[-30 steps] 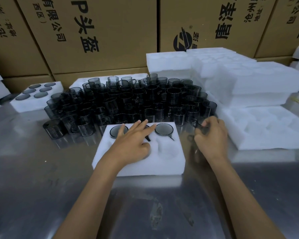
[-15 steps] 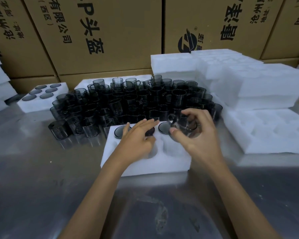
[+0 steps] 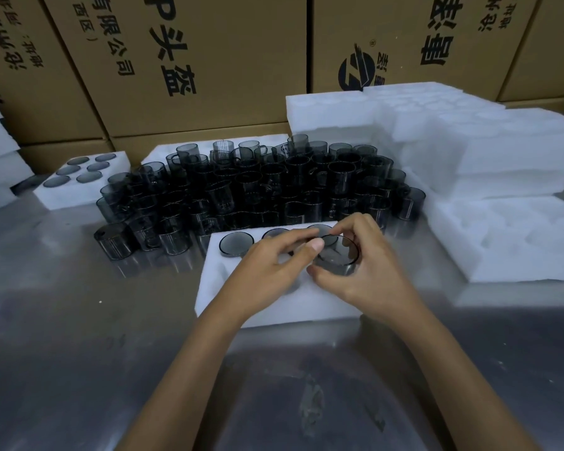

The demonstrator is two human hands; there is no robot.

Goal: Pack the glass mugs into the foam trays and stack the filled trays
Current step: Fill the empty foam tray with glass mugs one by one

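A white foam tray (image 3: 223, 288) lies on the steel table in front of me, with smoky glass mugs (image 3: 236, 244) sunk in its far row of pockets. My right hand (image 3: 368, 275) grips another smoky glass mug (image 3: 337, 258) over the tray's near right pocket, fingers curled round its rim and side. My left hand (image 3: 267, 271) lies on the tray's middle, and its thumb and forefinger pinch the same mug's left rim. A big cluster of loose mugs (image 3: 258, 187) stands just behind the tray.
A filled foam tray (image 3: 79, 187) sits at the far left. Stacks of empty foam trays (image 3: 469, 151) rise at the right, with one open tray (image 3: 502, 242) beside my right hand. Cardboard boxes (image 3: 192, 60) wall the back. The steel table (image 3: 79, 353) spreads toward me.
My right hand picked a mug from the cluster and carried it left and down over the tray. My left hand's fingers moved onto the mug's rim.
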